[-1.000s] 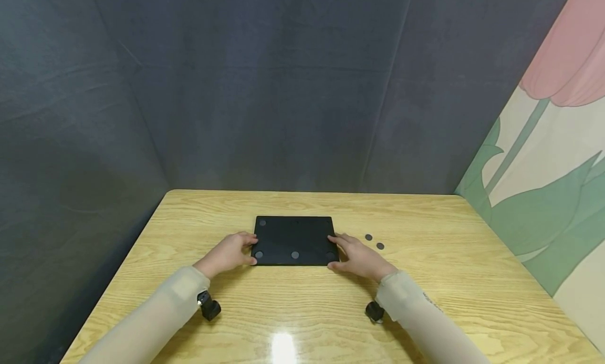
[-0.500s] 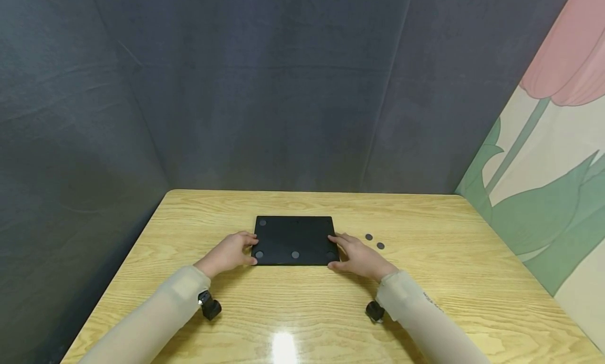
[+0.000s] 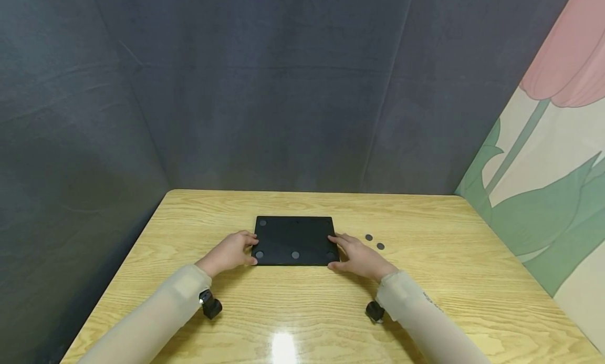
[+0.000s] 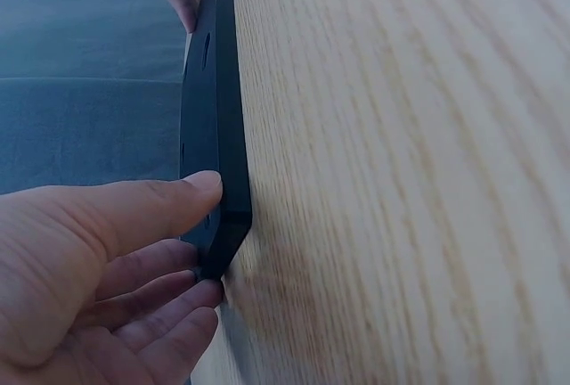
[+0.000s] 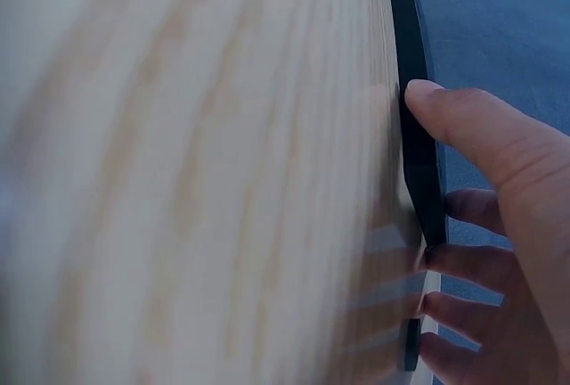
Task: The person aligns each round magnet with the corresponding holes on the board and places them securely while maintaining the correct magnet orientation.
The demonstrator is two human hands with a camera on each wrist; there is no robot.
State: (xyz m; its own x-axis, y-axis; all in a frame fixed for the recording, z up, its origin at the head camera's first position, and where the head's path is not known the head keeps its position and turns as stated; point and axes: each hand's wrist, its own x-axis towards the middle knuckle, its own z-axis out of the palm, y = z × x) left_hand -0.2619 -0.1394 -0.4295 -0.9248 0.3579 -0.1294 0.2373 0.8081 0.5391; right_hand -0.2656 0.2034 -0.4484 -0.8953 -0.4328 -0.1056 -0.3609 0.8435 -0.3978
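Observation:
A flat black rectangular panel (image 3: 294, 237) lies on the wooden table, with several round grey pads on its upper face. My left hand (image 3: 229, 252) holds its left side, thumb at the near corner and fingers along the edge. On the opposite side my right hand (image 3: 360, 257) grips the panel the same way. In the left wrist view the thumb (image 4: 169, 207) presses the panel's rim while the other fingers curl at its side. The right wrist view has the thumb (image 5: 472, 122) against the rim and fingertips touching the side and table. The panel's underside is hidden.
Two loose dark round discs (image 3: 375, 241) lie on the table (image 3: 293, 306) just right of my right hand. A dark grey curtain (image 3: 283, 91) hangs behind and to the left. On the right stands a wall (image 3: 543, 196) painted with a tulip.

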